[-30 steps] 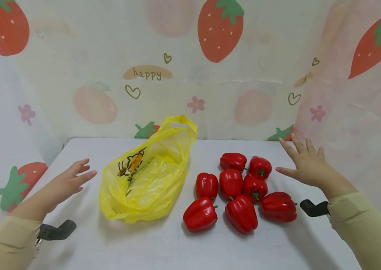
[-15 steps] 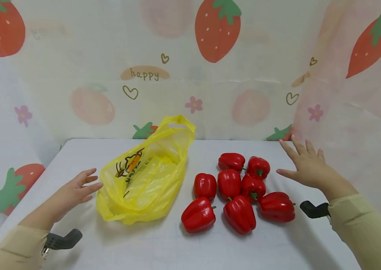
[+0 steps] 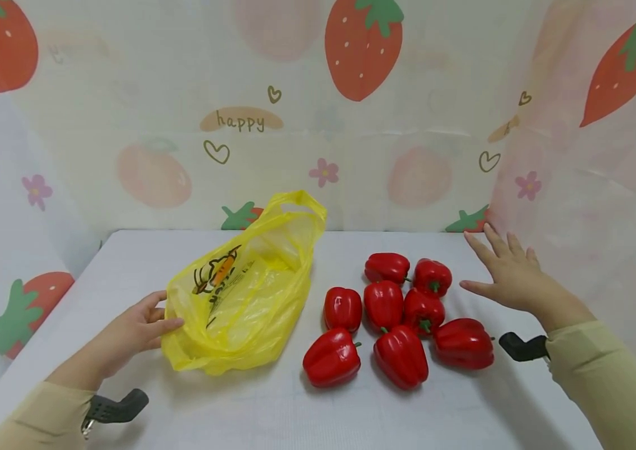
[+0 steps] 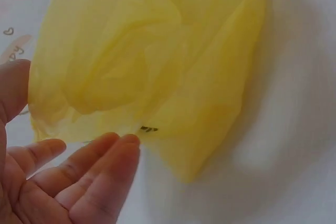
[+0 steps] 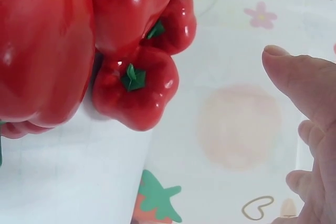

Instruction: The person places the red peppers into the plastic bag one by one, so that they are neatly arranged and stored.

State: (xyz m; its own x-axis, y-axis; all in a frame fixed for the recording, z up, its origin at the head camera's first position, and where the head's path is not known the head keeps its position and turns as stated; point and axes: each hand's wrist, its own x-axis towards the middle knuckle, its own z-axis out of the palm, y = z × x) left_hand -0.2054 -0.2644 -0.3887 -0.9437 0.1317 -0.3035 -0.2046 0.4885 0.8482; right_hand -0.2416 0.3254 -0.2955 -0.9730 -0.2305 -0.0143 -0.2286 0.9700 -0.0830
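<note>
A yellow plastic bag (image 3: pixel 261 300) with a printed cartoon lies on the white table, its mouth facing up and toward me. My left hand (image 3: pixel 137 328) is at the bag's left edge, thumb overlapping the rim in the head view. In the left wrist view the left fingers (image 4: pixel 113 174) are fairly straight against the bag's lower edge, with a gap between them and the thumb. To the right of the bag sit several red bell peppers (image 3: pixel 383 306) with green stems. My right hand (image 3: pixel 511 272) hovers beyond them with spread fingers, holding nothing.
A white table (image 3: pixel 250 412) reaches back to a strawberry-printed curtain (image 3: pixel 318 75), which also covers both sides. A black wrist mount (image 3: pixel 117 407) sticks out below my left hand, and another black mount (image 3: pixel 523 347) below my right.
My left hand has moved right and slightly down, from beside the bag to its left edge. The right hand, the bag and the bell peppers have stayed put.
</note>
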